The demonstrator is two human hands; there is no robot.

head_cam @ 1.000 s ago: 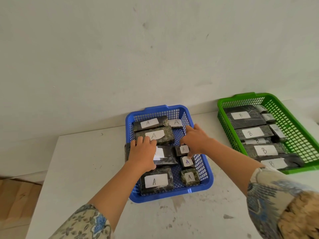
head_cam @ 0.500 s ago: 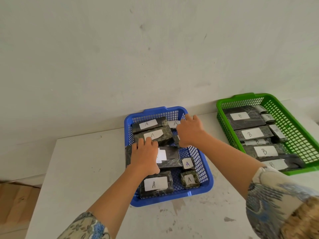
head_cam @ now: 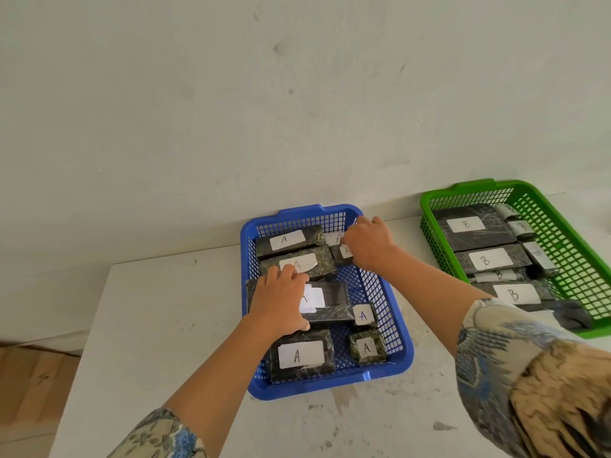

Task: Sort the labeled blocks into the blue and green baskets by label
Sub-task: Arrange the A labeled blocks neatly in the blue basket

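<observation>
The blue basket (head_cam: 330,388) holds several dark wrapped blocks with white "A" labels. My left hand (head_cam: 281,302) lies over the left part of a large dark A block (head_cam: 330,302) in the basket's middle, fingers on top and thumb at its near edge. My right hand (head_cam: 370,242) is at the far right corner of the basket, closed on a small A block (head_cam: 344,252) beside another small one (head_cam: 335,238). The green basket (head_cam: 562,219) to the right is filled with blocks labeled "B" (head_cam: 472,226).
Both baskets stand on a white table (head_cam: 165,325) pushed against a pale wall. The table's left edge drops to a wooden floor (head_cam: 33,375). Small A blocks (head_cam: 367,348) sit in the blue basket's near right corner.
My right hand carried a small A block from the middle right of the blue basket to its far right corner. My left hand stayed on the large block.
</observation>
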